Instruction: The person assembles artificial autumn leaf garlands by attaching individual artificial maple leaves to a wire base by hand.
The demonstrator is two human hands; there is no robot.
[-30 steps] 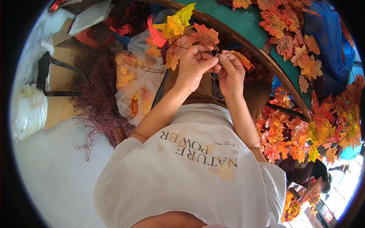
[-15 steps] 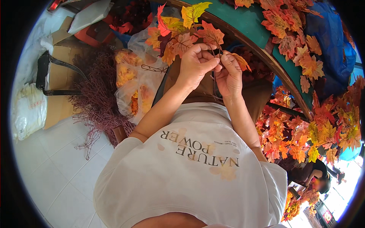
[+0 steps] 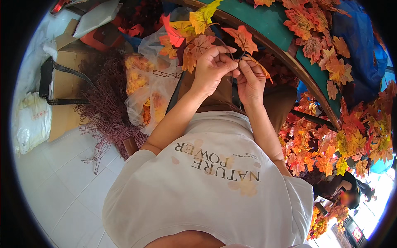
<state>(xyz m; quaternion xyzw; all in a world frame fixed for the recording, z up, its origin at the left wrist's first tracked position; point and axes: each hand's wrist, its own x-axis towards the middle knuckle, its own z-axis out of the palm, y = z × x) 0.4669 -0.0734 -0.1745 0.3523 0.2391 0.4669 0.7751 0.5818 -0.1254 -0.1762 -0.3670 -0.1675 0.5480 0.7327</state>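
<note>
My left hand [image 3: 211, 73] is closed in a pinch on the thin brown stem of an artificial maple leaf branch. From it fan out a yellow leaf [image 3: 203, 17], a red leaf [image 3: 172, 31] and a pinkish-brown leaf [image 3: 202, 44]. Close beside it, my right hand [image 3: 251, 84] pinches a thin dark stem at the same spot, its fingertips almost meeting the left ones. An orange-red leaf [image 3: 242, 39] rises above the right fingers, and an orange leaf edge shows behind them. The exact joint between the stems is hidden by my fingertips.
A green table [image 3: 264, 20] with a curved brown edge lies ahead, holding more maple leaves [image 3: 306, 31] and a blue plastic bag [image 3: 351, 49]. At left are a bundle of bare purplish stems [image 3: 105, 99], a clear bag of orange leaves [image 3: 138, 76] and a cardboard box [image 3: 68, 91]. Another person is far right.
The yellow and red leaves have swung slightly left and the orange-red leaf has turned to the right, away from them. My right hand has shifted slightly; both hands keep their pinch.
</note>
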